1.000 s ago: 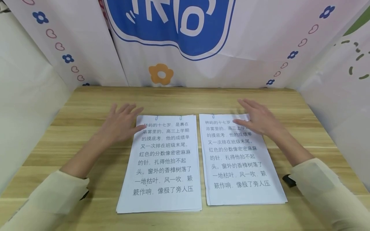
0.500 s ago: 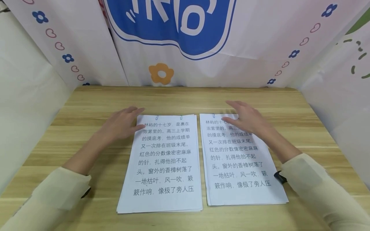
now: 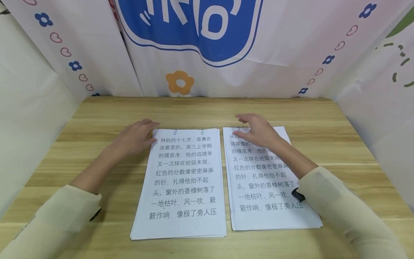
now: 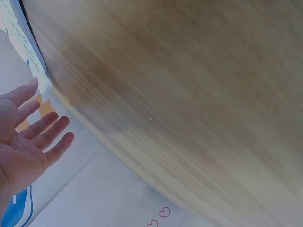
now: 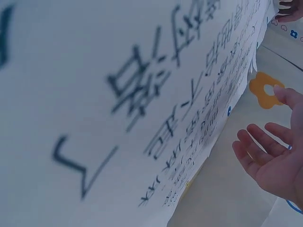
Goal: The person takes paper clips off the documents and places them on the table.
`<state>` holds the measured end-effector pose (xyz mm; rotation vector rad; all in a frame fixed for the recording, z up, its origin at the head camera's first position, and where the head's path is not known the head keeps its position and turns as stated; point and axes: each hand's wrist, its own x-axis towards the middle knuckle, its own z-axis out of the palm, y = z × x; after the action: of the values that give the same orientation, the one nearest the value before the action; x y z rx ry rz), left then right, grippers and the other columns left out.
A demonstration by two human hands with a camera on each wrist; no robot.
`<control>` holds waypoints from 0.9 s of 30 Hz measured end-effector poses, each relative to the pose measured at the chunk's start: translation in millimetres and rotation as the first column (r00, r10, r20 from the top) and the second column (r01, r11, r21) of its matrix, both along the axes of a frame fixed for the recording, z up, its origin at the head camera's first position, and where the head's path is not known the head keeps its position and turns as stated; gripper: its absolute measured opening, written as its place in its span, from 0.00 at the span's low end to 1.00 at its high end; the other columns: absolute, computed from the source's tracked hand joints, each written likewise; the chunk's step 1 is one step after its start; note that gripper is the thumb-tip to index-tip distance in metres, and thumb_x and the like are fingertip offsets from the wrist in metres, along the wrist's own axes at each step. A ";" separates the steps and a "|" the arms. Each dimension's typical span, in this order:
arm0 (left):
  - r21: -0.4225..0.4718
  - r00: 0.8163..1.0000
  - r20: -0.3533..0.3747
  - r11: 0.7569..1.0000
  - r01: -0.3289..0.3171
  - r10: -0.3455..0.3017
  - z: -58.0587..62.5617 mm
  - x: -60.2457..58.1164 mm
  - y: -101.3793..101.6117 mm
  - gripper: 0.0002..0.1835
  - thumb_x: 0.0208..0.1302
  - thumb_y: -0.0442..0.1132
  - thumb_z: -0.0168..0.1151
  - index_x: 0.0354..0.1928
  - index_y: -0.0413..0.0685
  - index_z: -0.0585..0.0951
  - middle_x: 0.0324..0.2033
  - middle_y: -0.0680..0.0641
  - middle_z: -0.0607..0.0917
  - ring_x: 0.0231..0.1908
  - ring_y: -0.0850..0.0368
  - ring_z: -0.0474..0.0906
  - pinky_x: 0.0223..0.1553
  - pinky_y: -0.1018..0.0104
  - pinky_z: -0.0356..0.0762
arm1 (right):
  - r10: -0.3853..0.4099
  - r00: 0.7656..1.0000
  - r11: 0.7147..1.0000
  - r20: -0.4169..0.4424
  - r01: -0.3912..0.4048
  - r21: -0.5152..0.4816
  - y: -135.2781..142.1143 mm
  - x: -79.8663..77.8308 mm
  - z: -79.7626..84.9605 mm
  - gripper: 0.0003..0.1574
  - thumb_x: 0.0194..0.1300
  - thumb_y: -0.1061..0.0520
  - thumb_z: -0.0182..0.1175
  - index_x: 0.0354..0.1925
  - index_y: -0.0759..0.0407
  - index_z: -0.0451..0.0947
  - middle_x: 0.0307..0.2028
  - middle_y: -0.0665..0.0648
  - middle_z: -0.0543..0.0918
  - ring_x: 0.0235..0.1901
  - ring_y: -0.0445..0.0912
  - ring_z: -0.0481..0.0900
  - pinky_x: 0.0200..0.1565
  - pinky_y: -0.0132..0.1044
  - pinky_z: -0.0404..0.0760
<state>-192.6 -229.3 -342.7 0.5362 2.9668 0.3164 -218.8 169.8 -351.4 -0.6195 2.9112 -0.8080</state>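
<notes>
Two stacks of white paper printed with large Chinese characters lie side by side, the left stack [image 3: 184, 228] and the right stack [image 3: 268, 221]. Two paper clips [image 3: 202, 131] sit on the left stack's top edge. My left hand [image 3: 134, 138] is beside that stack's upper left corner, thumb near the edge; fingers spread loosely in the left wrist view. Over the top of the right stack hovers my right hand [image 3: 258, 131], covering some print, its thumb near a paper clip [image 3: 238, 129]. Its fingers are loosely bent and hold nothing in the right wrist view.
The wooden table [image 3: 207, 111] reaches back to a white printed cloth [image 3: 258, 81] with a blue sign and an orange flower. White cloth walls [image 3: 381, 108] stand at both sides. A small black object [image 3: 298, 195] shows at the right sleeve's cuff.
My right hand has moved left across the top of the right stack. My left hand's fingers have drawn closer together, and its thumb has shifted slightly left. Both stacks lie as before.
</notes>
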 end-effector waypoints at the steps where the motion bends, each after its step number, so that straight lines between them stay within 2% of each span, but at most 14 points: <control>1: 0.001 1.000 0.001 1.000 0.002 -0.002 -0.1 -0.3 0.0 0.31 0.71 0.35 0.66 0.72 0.35 0.70 0.70 0.28 0.70 0.69 0.28 0.67 0.66 0.31 0.66 | 0.007 1.000 1.000 -0.004 -0.007 -0.014 -2.0 -0.7 0.0 0.43 0.68 0.48 0.70 0.73 0.63 0.68 0.64 0.66 0.80 0.64 0.59 0.76 0.65 0.56 0.75; 9: 0.012 1.000 0.006 1.000 0.002 -0.002 -0.5 -3.0 1.3 0.28 0.71 0.34 0.65 0.71 0.35 0.72 0.69 0.29 0.72 0.68 0.29 0.68 0.66 0.33 0.67 | 0.051 0.999 0.994 0.009 -0.049 -0.102 -14.7 -8.1 -2.8 0.39 0.64 0.56 0.73 0.68 0.68 0.73 0.54 0.66 0.85 0.55 0.57 0.83 0.57 0.50 0.81; 18: 0.034 1.000 0.001 0.999 -0.002 0.002 0.8 -2.8 2.9 0.28 0.70 0.32 0.66 0.69 0.35 0.73 0.67 0.30 0.73 0.67 0.30 0.70 0.65 0.34 0.69 | 0.093 0.995 0.982 0.041 -0.085 -0.171 -27.3 -13.1 -5.9 0.33 0.61 0.62 0.74 0.62 0.71 0.78 0.48 0.66 0.86 0.50 0.57 0.84 0.56 0.48 0.82; 22: 0.039 1.000 0.002 0.999 0.002 -0.003 1.0 -4.0 2.3 0.27 0.70 0.31 0.66 0.69 0.34 0.73 0.67 0.30 0.74 0.66 0.30 0.71 0.65 0.35 0.70 | 0.103 0.992 0.979 0.074 -0.088 -0.185 -32.6 -13.9 -6.8 0.33 0.60 0.64 0.74 0.62 0.70 0.78 0.48 0.65 0.87 0.48 0.56 0.84 0.55 0.47 0.81; 27: 0.034 1.000 0.012 0.999 0.010 -0.011 -0.1 -7.3 2.2 0.26 0.70 0.30 0.65 0.68 0.32 0.74 0.66 0.29 0.74 0.66 0.30 0.71 0.65 0.35 0.70 | 0.101 0.985 0.976 0.141 -0.071 -0.205 -40.4 -14.5 -7.1 0.35 0.59 0.66 0.73 0.64 0.69 0.77 0.48 0.64 0.86 0.46 0.54 0.85 0.50 0.43 0.83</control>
<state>-199.9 -227.0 -342.8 0.5512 2.9504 0.3679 -233.3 129.4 -358.5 -0.6626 2.6685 -1.0941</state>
